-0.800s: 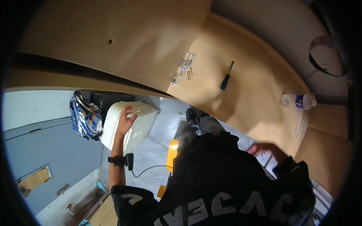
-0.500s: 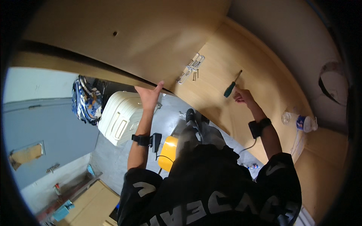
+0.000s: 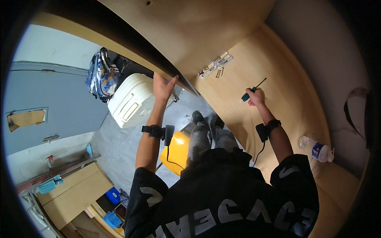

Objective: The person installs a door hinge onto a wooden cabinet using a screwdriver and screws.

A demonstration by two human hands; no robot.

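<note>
My left hand (image 3: 163, 88) is closed around the lower edge of a light wooden cabinet door (image 3: 115, 47), its thumb on the near side and its fingers hidden behind. My right hand (image 3: 257, 97) grips a screwdriver (image 3: 247, 95) with a dark green handle; the bare metal shaft points up and to the right. The screwdriver is over a wide wooden board (image 3: 274, 67). Several pale metal pull handles (image 3: 217, 64) lie on that board, against the upright panel, with a few loose screws (image 3: 220, 73) beside them.
A clear plastic bottle (image 3: 317, 150) lies at the right. On the left stand a white case (image 3: 130, 101) and a camouflage backpack (image 3: 104, 75). A yellow stool (image 3: 176, 152) is near my legs. Wooden boards (image 3: 75, 194) and blue items are at lower left.
My right hand has closed round the screwdriver handle, which lay on the board before. My left hand now grips the door edge more firmly. The view has shifted and turned.
</note>
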